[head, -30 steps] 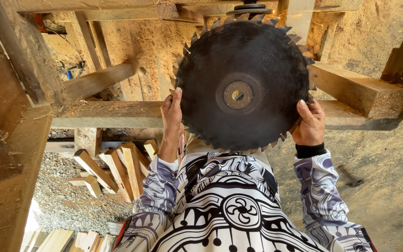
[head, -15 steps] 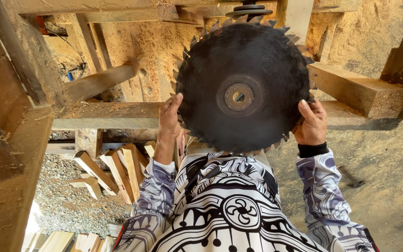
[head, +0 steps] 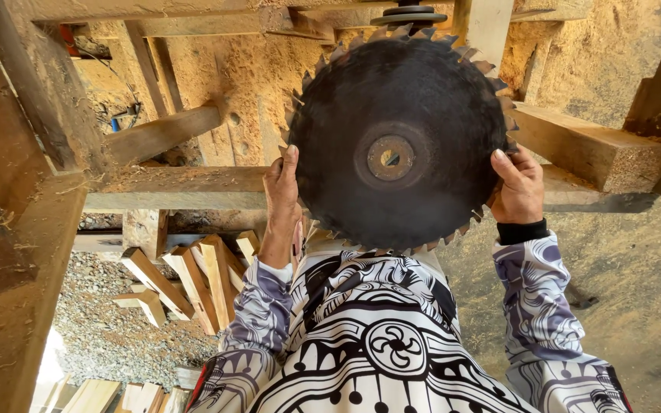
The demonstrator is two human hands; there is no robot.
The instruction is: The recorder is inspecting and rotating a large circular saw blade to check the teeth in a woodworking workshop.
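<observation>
Both hands grip a saw blade (head: 399,138) by its rim: left hand (head: 283,191) on one edge, right hand (head: 518,187) opposite. Since a second ago the blade has barely shifted, held upright before the wooden frame (head: 185,187), sawdust (head: 223,73) behind.

Black-white patterned shirt (head: 392,336), greyish-purple sleeves (black right cuff (head: 522,231)).

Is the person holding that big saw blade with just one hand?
No, both the left hand and the right hand hold opposite edges of the dark saw blade.
</observation>
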